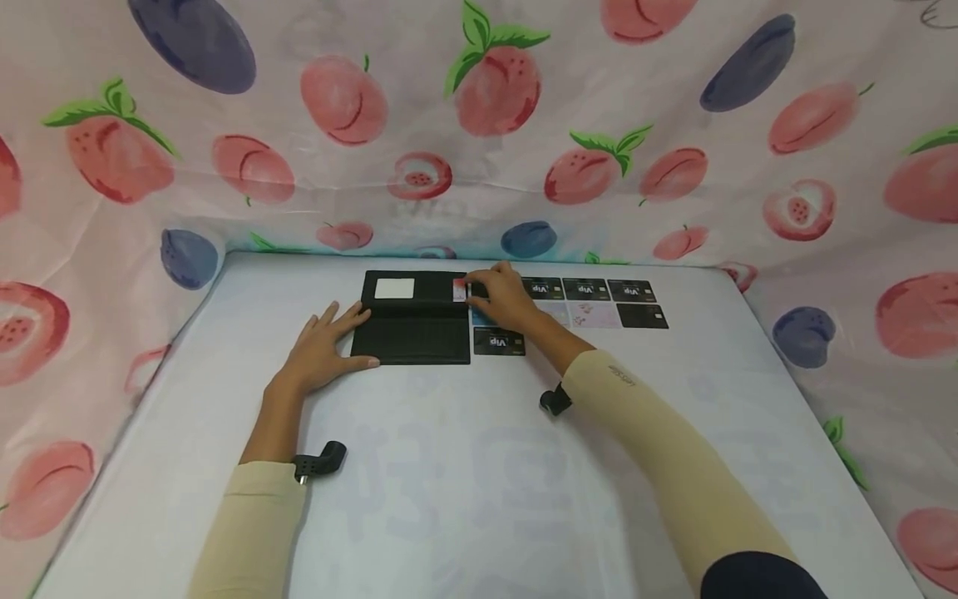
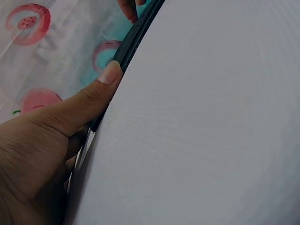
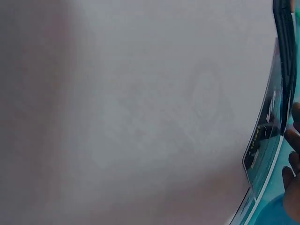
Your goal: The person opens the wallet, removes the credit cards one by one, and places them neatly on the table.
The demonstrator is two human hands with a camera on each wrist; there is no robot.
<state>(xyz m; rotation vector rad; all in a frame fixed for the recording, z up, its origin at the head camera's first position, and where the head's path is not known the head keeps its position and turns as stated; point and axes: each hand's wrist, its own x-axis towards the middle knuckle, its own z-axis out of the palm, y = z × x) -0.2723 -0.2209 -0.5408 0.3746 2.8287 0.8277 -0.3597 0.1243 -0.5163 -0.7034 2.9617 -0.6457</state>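
A black wallet [image 1: 411, 339] lies unfolded on the white table, with a white window in its upper left part. A small pinkish card [image 1: 459, 290] shows at the right end of its upper half. At that end my right hand [image 1: 511, 298] holds the card's edge between thumb and forefinger. Spread fingers of my left hand [image 1: 318, 353] rest along the wallet's left side, thumb at the lower corner. In the left wrist view, the thumb [image 2: 89, 101] presses the wallet's edge [image 2: 133, 40]. The right wrist view catches only some right-hand fingers [image 3: 291, 161] beside the wallet [image 3: 285, 56].
Right of the wallet, several cards lie in rows, among them black Vip cards [image 1: 586, 289], a plain black card [image 1: 643, 317] and a pink patterned card [image 1: 595, 314]. One Vip card [image 1: 499, 342] sits nearer me. A fruit-print cloth [image 1: 494, 166] hangs behind the table [image 1: 464, 491].
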